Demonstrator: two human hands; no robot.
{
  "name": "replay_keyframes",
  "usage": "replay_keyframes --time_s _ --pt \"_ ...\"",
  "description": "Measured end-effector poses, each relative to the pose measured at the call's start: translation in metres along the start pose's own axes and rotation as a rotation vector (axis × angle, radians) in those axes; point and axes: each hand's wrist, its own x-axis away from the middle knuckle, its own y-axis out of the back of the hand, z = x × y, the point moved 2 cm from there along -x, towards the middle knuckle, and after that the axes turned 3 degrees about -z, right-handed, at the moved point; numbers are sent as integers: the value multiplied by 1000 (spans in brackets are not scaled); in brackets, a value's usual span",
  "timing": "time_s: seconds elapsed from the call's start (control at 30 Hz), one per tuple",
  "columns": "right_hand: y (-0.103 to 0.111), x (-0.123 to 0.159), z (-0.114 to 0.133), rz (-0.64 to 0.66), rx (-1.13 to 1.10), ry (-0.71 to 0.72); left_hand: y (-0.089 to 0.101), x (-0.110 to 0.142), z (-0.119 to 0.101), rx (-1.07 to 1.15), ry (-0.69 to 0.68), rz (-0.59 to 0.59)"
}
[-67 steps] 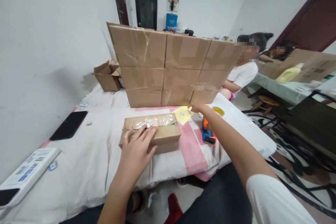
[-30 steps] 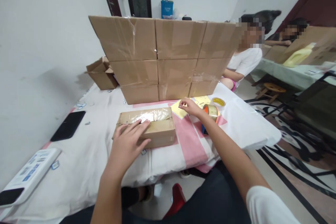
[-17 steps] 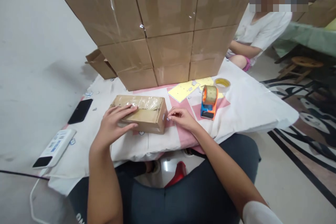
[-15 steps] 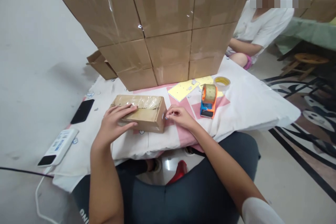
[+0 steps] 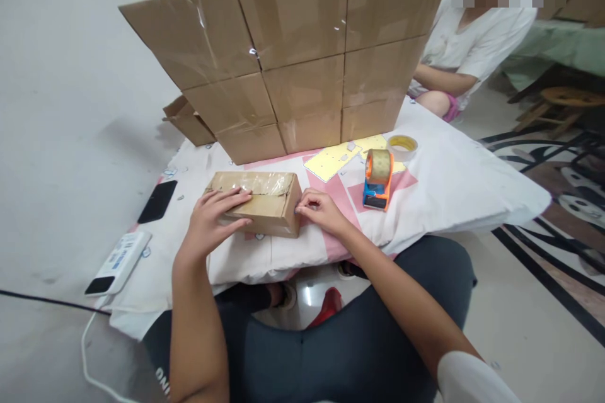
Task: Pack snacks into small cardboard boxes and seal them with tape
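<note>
A small brown cardboard box [image 5: 265,206] lies on the table in front of me, with shiny clear tape along its top. My left hand [image 5: 215,217] holds it from the left, fingers stretched over the top and thumb against the front side. At the box's right end, my right hand [image 5: 317,208] has thumb and fingertips pinched together close to the end face. Whatever is between those fingertips is too small to make out. To the right of that hand stands an orange and blue tape dispenser [image 5: 377,184] with a roll of tape.
Behind the box rises a wall of taped cardboard boxes [image 5: 302,85]. A loose tape roll [image 5: 403,146] and a yellow sheet [image 5: 326,164] lie before it. A phone [image 5: 158,201] and a power strip [image 5: 120,264] are at left. A person in a white shirt [image 5: 491,38] sits at back right.
My right fingertips have moved slightly left, closer against the box's end. My left hand keeps its place on the box. The whole view has shifted a little.
</note>
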Motion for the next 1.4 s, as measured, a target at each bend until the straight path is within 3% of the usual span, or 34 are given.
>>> replay_keyframes --time_s 0.27,0.43,0.6,0.7,0.83,1.03,1.4 --pt "2 2 -7 -49 161 -37 0 -2 0 -1 -17 -18" --pt "1 -1 -5 125 54 -83 -4 5 -4 -43 -6 -79" --pt "-6 2 2 126 157 -44 -42 35 -57 1 39 -250" --pt "-14 9 3 135 209 -37 -69 48 -91 26 71 -422" --pt "-20 17 1 91 212 -64 -86 45 -103 -10 98 -625" --pt "-20 18 -3 180 25 -93 -88 45 -96 33 99 -658" --pt "-20 21 0 145 129 -22 -85 46 -100 53 125 -619"
